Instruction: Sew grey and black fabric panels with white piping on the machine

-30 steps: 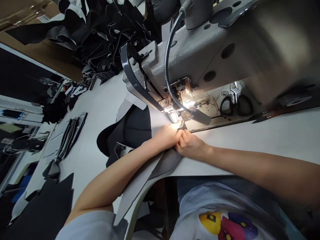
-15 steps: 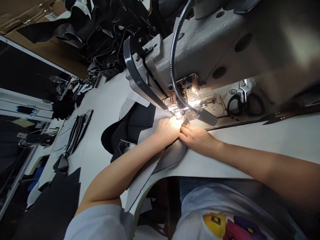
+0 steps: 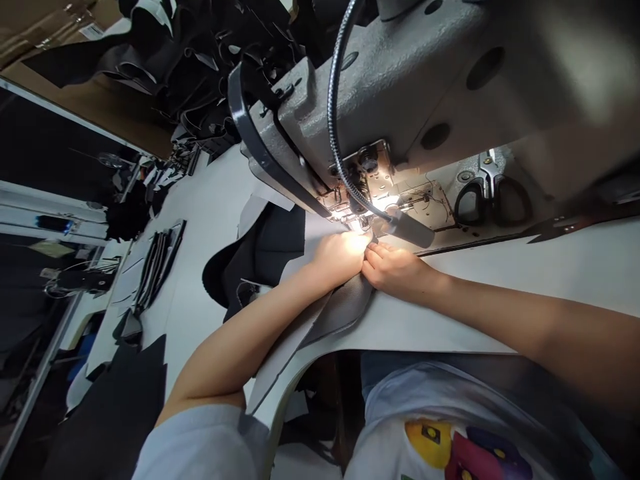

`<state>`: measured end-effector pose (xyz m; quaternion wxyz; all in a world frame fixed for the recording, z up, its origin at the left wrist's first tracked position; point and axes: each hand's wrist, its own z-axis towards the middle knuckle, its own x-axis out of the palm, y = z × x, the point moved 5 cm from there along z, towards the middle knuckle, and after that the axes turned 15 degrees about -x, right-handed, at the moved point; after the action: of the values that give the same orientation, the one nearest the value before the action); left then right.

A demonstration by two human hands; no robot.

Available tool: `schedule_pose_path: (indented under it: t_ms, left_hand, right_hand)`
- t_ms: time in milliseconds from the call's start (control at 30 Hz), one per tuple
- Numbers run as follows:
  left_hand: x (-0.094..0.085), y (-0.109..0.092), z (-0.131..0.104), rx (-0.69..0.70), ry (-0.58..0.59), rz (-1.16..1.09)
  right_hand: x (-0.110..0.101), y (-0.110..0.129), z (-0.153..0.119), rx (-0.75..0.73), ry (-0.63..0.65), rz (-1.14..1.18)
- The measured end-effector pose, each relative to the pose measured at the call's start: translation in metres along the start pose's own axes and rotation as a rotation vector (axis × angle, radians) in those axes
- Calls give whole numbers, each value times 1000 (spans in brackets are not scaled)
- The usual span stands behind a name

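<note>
Grey and black fabric (image 3: 347, 308) lies under the lit needle area of a sewing machine (image 3: 395, 87). My left hand (image 3: 343, 257) is closed on the fabric just in front of the presser foot, its fingertips washed out by the lamp light. Beside it, my right hand (image 3: 393, 267) pinches the fabric's edge, with its fingers curled against the left hand's. A dark padded part of the piece (image 3: 280, 240) spreads to the left of my left hand. The lamp head (image 3: 413, 230) hangs just above my right hand.
Black-handled scissors (image 3: 490, 193) lie on the machine bed at the right. On the white table (image 3: 200, 220) a stack of dark pieces (image 3: 157, 270) sits at the left. Dark fabric scraps (image 3: 215, 73) are heaped at the back, near a cardboard box (image 3: 100, 100).
The view has shifted slightly, so the machine appears a little further left and higher. Both hands keep their hold on the fabric, with the right hand slightly changed in pose.
</note>
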<state>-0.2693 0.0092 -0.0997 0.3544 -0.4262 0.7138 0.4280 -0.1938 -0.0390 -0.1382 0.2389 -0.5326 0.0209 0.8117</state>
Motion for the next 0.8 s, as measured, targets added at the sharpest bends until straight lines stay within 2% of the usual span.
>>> schedule_pose_path:
  t_ms: [200, 267, 367, 433, 500, 600, 667, 733, 800]
  left_hand:
    - [-1, 2, 4, -27, -19, 32]
    - [0, 1, 5, -26, -50, 25]
    - [-1, 0, 3, -28, -68, -31]
    - [-6, 4, -1, -24, -60, -47]
    - [-15, 17, -6, -58, -37, -13]
    - [-27, 45, -11, -144, 88, 78]
    - [-31, 50, -13, -78, 156, 69]
    - [-30, 37, -16, 82, 163, 15]
    - [-22, 16, -20, 194, 158, -23]
  right_hand:
    - [10, -4, -3, -6, -10, 72]
    - [13, -11, -4, 27, -57, 212]
    - [13, -26, -7, 73, -97, 544]
    - [11, -33, -10, 66, -47, 746]
    - [5, -35, -14, 52, 37, 839]
    - [-5, -22, -15, -74, 139, 805]
    - [-11, -4, -11, -183, 148, 727]
    - [-12, 13, -4, -199, 126, 623]
    - [-10, 29, 2, -160, 123, 493]
